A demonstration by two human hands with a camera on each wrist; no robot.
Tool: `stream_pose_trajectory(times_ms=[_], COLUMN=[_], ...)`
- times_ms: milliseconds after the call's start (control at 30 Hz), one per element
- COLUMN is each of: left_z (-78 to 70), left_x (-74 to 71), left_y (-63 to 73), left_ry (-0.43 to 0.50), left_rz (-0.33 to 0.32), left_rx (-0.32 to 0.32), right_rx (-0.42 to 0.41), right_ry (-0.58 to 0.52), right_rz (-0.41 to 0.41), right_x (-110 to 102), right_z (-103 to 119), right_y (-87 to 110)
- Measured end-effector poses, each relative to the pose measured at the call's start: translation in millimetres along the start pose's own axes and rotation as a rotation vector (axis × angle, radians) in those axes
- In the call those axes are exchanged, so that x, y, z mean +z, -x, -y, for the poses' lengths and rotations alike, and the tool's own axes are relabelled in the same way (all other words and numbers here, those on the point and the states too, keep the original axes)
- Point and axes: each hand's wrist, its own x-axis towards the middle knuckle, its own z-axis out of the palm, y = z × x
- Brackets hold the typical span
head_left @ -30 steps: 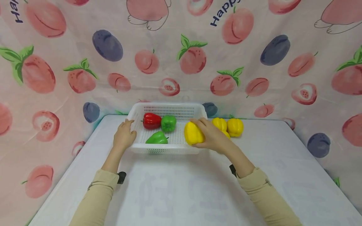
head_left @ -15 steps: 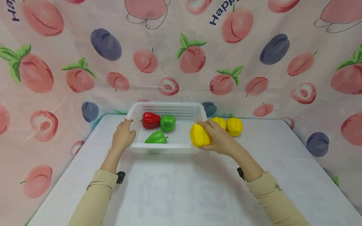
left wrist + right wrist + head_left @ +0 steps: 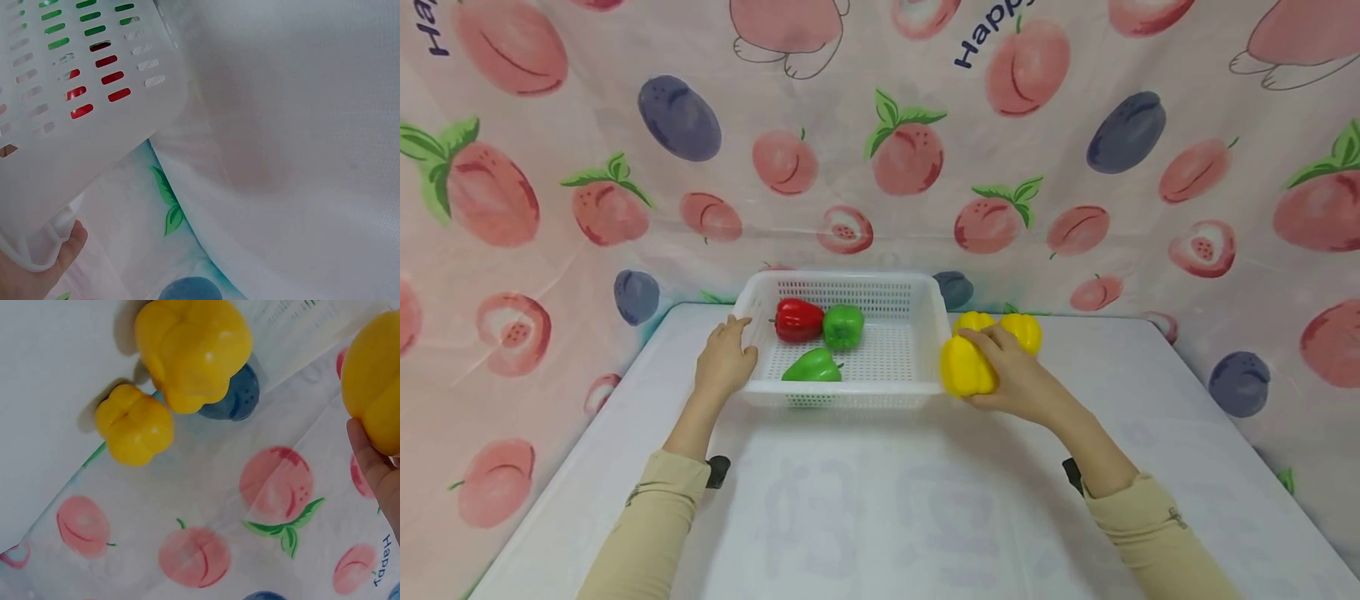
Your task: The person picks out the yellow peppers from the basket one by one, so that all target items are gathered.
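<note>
In the head view a white perforated plastic basket (image 3: 891,388) holds a red bell pepper (image 3: 799,321), an upright green bell pepper (image 3: 844,327) and another green pepper (image 3: 812,367) lying on its side. My left hand (image 3: 724,358) grips the basket's left rim; its fingertip shows beside the white rim (image 3: 36,257) in the left wrist view. A yellow bell pepper (image 3: 967,367) is in my right hand (image 3: 1018,375), raised just outside the basket's right end. Beyond that hand, other yellow bell peppers (image 3: 1024,330) sit on the table, partly hidden by it.
The table (image 3: 880,517) has a white cover. Directly behind it hangs a fruit-print cloth (image 3: 850,125), with the basket's back side close against it. In the right wrist view, yellow peppers (image 3: 134,425) rest near the table's back edge.
My right hand has carried the yellow bell pepper rightward, from over the basket's right part to outside its right end. My left hand has stayed at the left rim.
</note>
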Motion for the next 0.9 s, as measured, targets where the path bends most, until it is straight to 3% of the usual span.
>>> stream_pose_trajectory(times_ms=[300, 667, 900], left_z=[0.3, 0.5, -0.1], left_x=[-1.0, -0.7, -0.5], left_y=[1.3, 1.2, 1.2], left_ry=[0.013, 0.012, 0.022], left_rz=[-0.003, -0.01, -0.005], left_rx=[-0.005, 0.003, -0.01], right_rx=[0.03, 0.087, 0.155], right_ry=[-0.053, 0.047, -0.035], right_rz=[-0.057, -0.092, -0.071], right_x=[-8, -7, -9], right_z=[-28, -57, -67], right_y=[12.7, 25.8, 30.6])
